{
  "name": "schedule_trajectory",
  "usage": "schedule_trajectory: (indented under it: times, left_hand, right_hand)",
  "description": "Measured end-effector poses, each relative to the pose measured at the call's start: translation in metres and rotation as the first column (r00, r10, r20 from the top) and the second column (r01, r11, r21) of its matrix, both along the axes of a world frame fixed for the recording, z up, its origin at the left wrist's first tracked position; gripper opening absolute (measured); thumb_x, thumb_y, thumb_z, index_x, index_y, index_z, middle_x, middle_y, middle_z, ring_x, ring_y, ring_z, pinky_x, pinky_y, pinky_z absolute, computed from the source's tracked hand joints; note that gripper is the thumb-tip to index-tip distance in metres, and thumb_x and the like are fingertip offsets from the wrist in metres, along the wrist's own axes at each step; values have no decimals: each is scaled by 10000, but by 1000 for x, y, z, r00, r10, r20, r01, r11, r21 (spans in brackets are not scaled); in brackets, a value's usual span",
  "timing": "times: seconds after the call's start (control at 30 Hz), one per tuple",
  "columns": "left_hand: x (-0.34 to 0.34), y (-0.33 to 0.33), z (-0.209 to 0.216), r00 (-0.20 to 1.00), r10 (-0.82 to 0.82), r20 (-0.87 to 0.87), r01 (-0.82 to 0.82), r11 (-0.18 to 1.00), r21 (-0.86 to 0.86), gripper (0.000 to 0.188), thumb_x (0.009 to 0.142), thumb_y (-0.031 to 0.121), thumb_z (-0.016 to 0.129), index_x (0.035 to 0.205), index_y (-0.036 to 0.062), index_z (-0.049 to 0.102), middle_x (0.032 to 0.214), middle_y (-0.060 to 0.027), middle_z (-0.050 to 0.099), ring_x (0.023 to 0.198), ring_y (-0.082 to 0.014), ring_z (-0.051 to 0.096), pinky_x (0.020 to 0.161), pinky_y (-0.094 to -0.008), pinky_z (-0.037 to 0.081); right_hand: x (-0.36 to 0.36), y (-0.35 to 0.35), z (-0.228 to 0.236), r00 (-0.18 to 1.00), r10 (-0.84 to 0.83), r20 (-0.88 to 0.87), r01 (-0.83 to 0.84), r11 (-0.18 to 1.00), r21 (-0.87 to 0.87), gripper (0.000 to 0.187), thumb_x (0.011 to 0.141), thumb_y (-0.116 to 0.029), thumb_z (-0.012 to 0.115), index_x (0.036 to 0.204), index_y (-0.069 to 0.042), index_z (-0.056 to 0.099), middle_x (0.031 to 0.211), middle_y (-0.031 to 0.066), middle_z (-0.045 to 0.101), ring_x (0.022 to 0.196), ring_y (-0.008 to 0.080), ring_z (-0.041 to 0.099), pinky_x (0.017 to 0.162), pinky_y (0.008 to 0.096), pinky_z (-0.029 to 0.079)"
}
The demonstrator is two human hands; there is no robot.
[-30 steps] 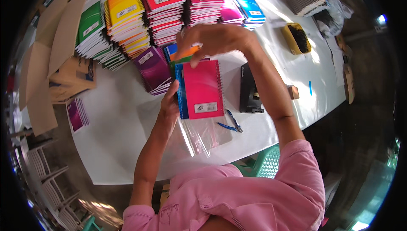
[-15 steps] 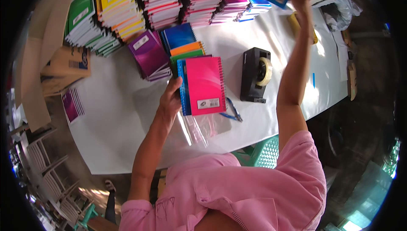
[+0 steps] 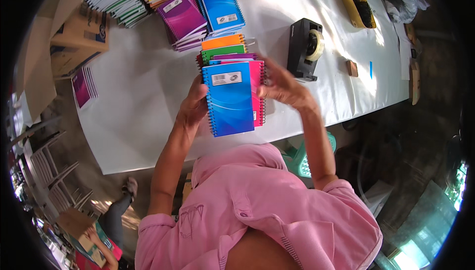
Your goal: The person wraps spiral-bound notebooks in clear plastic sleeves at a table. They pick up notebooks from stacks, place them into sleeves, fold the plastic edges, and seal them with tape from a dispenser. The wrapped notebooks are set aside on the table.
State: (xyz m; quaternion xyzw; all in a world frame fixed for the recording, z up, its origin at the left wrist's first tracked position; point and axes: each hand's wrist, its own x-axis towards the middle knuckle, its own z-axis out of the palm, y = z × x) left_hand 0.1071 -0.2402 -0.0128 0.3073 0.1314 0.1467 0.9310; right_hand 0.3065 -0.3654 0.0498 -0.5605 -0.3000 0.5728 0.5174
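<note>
In front of me is a fanned bundle of spiral notebooks. A blue notebook (image 3: 230, 104) with a white label is on top, over a pink notebook (image 3: 259, 79). Behind them show the upper edges of a purple one, a green notebook (image 3: 222, 50) and an orange notebook (image 3: 222, 41). My left hand (image 3: 193, 100) grips the bundle's left edge, thumb in front, other fingers hidden behind. At the right edge, my right hand (image 3: 289, 88), slightly blurred, curls around the coils with its thumb over the pink cover.
Beyond the bundle lie a purple notebook stack (image 3: 182, 17) and a blue stack (image 3: 221, 8). Taller stacks line the far edge. A black tape dispenser (image 3: 299, 47), small brown block (image 3: 352, 68) and yellow container (image 3: 357, 10) are to the right. Cardboard boxes (image 3: 81, 37) stand left; another person is lower left.
My right hand has come back from the far right with the blue notebook, now lying over the pink one. The view has shifted, and a person has appeared at lower left.
</note>
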Motion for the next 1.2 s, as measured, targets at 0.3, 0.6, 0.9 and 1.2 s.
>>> schedule_trajectory:
  times: [0.3, 0.6, 0.9, 1.2]
  left_hand:
    - [-47, -6, 11, 966, 194, -170, 15, 615, 789, 1128, 617, 8, 770, 1524, 51, 102, 1534, -166, 254, 1353, -214, 351, 1113, -338, 269]
    - [-49, -24, -45, 953, 290, -87, -161, 728, 667, 1139, 621, 106, 819, 1533, 107, 136, 1553, -78, 244, 1348, -200, 346, 1129, -343, 241]
    - [-64, -32, -49, 956, 273, -109, -167, 810, 563, 979, 685, 23, 803, 1500, 89, 265, 1507, -105, 338, 1352, -220, 370, 1121, -353, 302]
    - [-75, -49, -48, 892, 396, -219, -234, 818, 525, 768, 790, -138, 661, 1460, 38, 329, 1446, -92, 427, 1262, -186, 478, 1067, -320, 415]
  right_hand:
    - [-71, -14, -72, 948, -89, 306, -17, 944, 329, 981, 550, -150, 919, 1389, -85, 416, 1303, 79, 495, 1231, 227, 464, 1053, 352, 356]
    - [-85, -13, -136, 877, -129, 463, -42, 939, 343, 1060, 515, -224, 952, 1324, -80, 281, 1209, 104, 437, 1135, 219, 467, 964, 366, 416]
    - [-85, -9, -135, 853, -90, 515, -112, 930, 349, 1037, 499, -204, 960, 1283, -73, 293, 1173, 92, 441, 1091, 218, 492, 927, 355, 438]
    - [-82, -6, -129, 828, -46, 558, -163, 934, 319, 1014, 513, -208, 954, 1281, -62, 308, 1154, 120, 474, 1066, 245, 521, 924, 372, 439]
